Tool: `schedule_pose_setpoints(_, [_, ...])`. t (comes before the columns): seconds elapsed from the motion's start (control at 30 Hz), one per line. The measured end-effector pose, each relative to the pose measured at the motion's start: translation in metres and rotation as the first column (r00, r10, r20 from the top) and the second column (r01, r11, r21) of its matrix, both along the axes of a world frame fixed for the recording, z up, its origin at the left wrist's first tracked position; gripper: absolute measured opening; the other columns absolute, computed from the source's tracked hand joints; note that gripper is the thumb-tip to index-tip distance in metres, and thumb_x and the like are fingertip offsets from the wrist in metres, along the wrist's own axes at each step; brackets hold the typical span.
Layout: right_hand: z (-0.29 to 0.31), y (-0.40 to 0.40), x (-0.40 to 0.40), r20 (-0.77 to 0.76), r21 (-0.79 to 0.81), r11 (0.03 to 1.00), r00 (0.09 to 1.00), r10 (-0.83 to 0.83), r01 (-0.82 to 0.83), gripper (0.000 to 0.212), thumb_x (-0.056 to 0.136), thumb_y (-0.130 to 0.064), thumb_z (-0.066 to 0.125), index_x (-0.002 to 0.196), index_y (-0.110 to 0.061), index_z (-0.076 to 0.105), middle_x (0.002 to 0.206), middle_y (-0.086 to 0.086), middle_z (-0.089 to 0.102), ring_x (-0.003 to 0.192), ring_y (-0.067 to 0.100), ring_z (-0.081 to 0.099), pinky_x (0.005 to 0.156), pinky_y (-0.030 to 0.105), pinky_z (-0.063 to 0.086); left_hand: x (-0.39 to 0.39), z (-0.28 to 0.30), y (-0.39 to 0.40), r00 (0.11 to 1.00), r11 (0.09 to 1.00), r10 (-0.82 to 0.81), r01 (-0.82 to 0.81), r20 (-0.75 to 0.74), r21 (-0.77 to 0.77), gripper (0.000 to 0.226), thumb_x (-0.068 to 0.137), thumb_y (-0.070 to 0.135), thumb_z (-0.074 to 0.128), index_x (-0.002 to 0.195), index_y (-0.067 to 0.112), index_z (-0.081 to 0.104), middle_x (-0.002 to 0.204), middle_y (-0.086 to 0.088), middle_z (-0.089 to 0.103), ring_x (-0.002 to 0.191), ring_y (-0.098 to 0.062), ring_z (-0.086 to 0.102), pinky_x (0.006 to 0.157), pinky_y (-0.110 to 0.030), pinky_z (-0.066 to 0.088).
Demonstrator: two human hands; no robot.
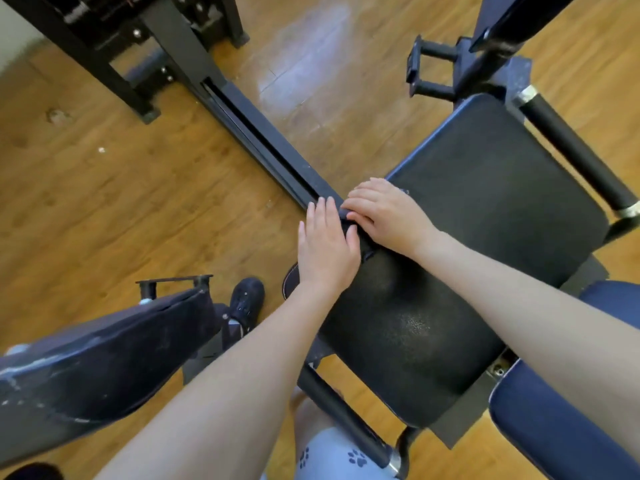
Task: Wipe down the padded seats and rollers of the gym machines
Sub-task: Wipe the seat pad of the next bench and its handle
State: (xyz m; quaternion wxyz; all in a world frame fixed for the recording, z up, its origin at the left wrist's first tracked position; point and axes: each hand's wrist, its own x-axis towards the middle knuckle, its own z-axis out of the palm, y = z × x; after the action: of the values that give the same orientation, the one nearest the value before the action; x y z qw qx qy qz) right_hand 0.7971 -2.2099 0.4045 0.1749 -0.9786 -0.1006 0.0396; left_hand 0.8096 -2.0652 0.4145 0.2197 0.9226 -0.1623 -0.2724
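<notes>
Black padded seat (pixel 467 237) is running long-axis from the near corner by the person's knee out toward the far right handle. Both hands are sitting at its far-left edge, where it meets the floor rail (pixel 256 133). Small dark cloth (pixel 348 216) is lying between them. Right hand (pixel 384 216) is on top, fingers curled onto it; left hand (pixel 325 247) is flat, fingers straight, pressing alongside. Unwiped pad looks to be lying rightward of the fingers, so right hand is better placed to sweep.
</notes>
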Motion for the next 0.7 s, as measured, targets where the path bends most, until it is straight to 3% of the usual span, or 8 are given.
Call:
schedule_pose_setpoints(0.17, [0.0,-0.066,0.016,0.053,-0.057,0.98,0.981,-0.188,0.191,0.03,0.092,-0.02,0.041,0.093,-0.005,0.068,0.092,0.009,0.067,0.09,0.03,0.06,0.09,0.035,0.038,0.0,-0.009,-0.025,0.998,0.995,-0.032,0.027,0.054,0.098,0.059,0.098,0.044,0.032,0.15,0.016,0.02,0.156,-0.001,0.024,0.145,-0.02,0.014,0.115,-0.042,0.016])
schedule_pose_setpoints(0.37, [0.002,-0.101,0.037,0.122,-0.02,0.86,0.855,-0.504,0.509,0.024,0.088,-0.015,0.047,0.083,-0.006,0.069,0.086,0.009,0.068,0.091,0.029,0.06,0.09,0.034,0.036,-0.005,-0.018,-0.027,0.991,0.986,-0.032,0.01,0.133,0.165,0.061,0.092,0.048,0.027,0.146,0.019,0.032,0.151,0.001,0.035,0.14,-0.02,0.027,0.109,-0.039,0.026])
schedule_pose_setpoints(0.5, [-0.007,-0.054,0.016,0.135,0.0,0.924,0.916,-0.379,0.382,0.025,0.087,-0.019,0.048,0.093,-0.006,0.069,0.098,0.006,0.069,0.112,0.028,0.055,0.103,0.04,0.028,-0.006,-0.016,-0.029,0.985,0.987,-0.006,-0.022,0.175,0.161,0.063,0.087,0.046,0.026,0.137,0.014,0.047,0.14,-0.003,0.05,0.13,-0.023,0.044,0.1,-0.041,0.037])
schedule_pose_setpoints(0.63, [-0.004,-0.065,0.005,0.078,0.025,0.99,0.987,-0.143,0.141,0.031,0.088,-0.021,0.044,0.105,-0.006,0.066,0.109,0.008,0.066,0.119,0.03,0.052,0.103,0.044,0.033,-0.007,-0.016,-0.03,0.985,0.989,0.0,-0.026,0.174,0.146,0.062,0.086,0.045,0.028,0.132,0.013,0.053,0.134,-0.004,0.056,0.123,-0.024,0.051,0.094,-0.04,0.043])
schedule_pose_setpoints(0.7, [-0.006,-0.085,0.013,0.069,0.007,0.993,0.99,-0.121,0.121,0.031,0.088,-0.021,0.044,0.104,-0.006,0.066,0.107,0.009,0.066,0.118,0.032,0.052,0.102,0.045,0.033,-0.006,-0.017,-0.03,0.986,0.988,0.001,-0.026,0.166,0.15,0.061,0.086,0.046,0.028,0.131,0.014,0.054,0.132,-0.003,0.057,0.121,-0.024,0.053,0.092,-0.039,0.045])
